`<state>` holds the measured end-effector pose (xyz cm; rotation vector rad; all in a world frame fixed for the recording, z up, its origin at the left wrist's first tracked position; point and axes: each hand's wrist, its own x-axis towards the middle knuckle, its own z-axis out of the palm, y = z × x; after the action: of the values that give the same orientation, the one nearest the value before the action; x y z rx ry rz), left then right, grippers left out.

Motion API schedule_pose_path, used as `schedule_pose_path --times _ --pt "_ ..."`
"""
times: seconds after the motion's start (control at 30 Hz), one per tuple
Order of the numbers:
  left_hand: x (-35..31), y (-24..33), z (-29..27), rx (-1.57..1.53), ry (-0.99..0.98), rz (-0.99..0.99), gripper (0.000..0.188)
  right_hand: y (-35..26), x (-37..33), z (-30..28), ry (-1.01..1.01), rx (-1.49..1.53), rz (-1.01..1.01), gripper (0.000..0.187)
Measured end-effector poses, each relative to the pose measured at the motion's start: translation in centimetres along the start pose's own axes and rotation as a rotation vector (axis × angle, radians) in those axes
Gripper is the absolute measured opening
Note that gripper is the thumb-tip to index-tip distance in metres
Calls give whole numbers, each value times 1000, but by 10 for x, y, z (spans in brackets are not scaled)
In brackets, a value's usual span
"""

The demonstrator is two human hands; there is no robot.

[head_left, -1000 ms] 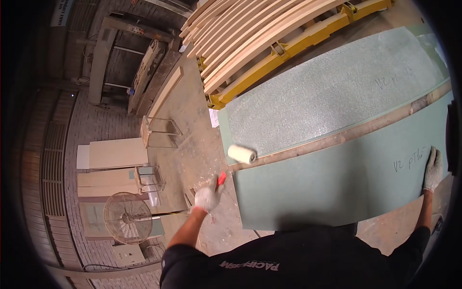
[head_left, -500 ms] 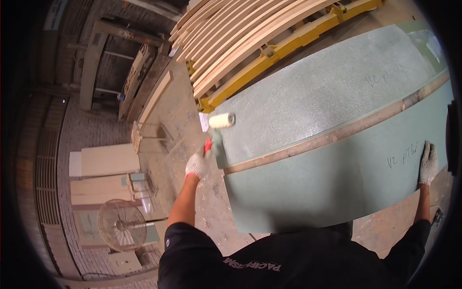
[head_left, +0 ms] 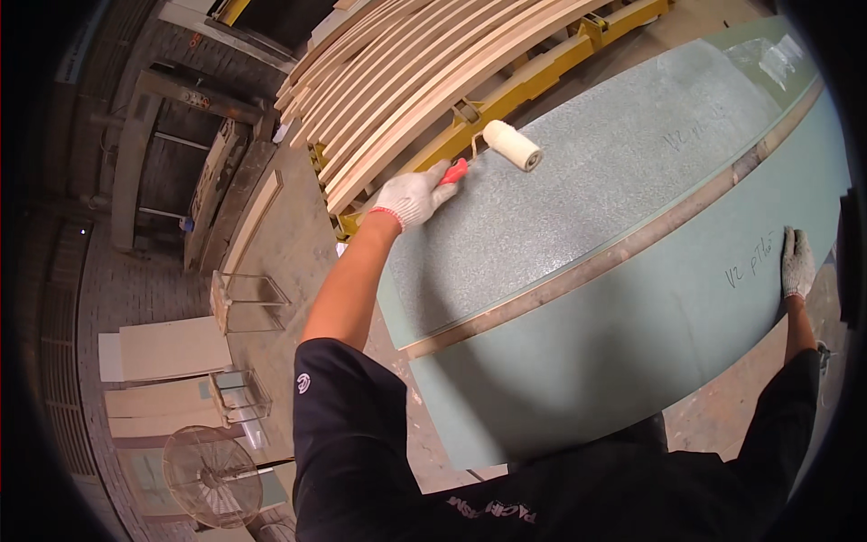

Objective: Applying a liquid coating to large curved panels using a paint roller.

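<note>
My gloved left hand (head_left: 414,193) is closed round the red handle of a paint roller (head_left: 513,145). The roller's cream sleeve is at the far edge of a green board (head_left: 560,181) whose grey surface glistens as if wet; whether the sleeve touches it I cannot tell. In front of that board lies a second green board (head_left: 578,352), dry-looking, with handwriting at its right. My gloved right hand (head_left: 797,262) lies flat on this near board's right end, fingers stretched out. A narrow wooden strip (head_left: 614,259) shows between the two boards.
Beyond the boards, long pale timber strips (head_left: 406,99) are stacked on a yellow metal frame (head_left: 506,99). To the left stand a round cage fan (head_left: 212,477), a small wire-legged stand (head_left: 248,303) and pale panels (head_left: 172,350) by a brick wall. Clear film (head_left: 777,63) lies at the far right corner.
My left hand has carried the roller away from the near left corner, up and right to the board's far edge. The view has shifted slightly. My right hand still rests on the near board.
</note>
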<state>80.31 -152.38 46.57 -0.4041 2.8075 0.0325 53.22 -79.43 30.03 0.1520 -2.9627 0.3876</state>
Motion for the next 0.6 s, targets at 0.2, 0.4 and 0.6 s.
schedule_pose_path --times 0.2,0.4,0.6 --pt "-152 -137 34 69 -38 -239 53 21 4 -3 -3 9 7 47" --pt "-189 -129 51 -116 190 -522 51 15 16 16 -107 -32 60 52" --pt "-250 -38 110 -134 96 -720 46 26 21 14 -68 -57 29 54"
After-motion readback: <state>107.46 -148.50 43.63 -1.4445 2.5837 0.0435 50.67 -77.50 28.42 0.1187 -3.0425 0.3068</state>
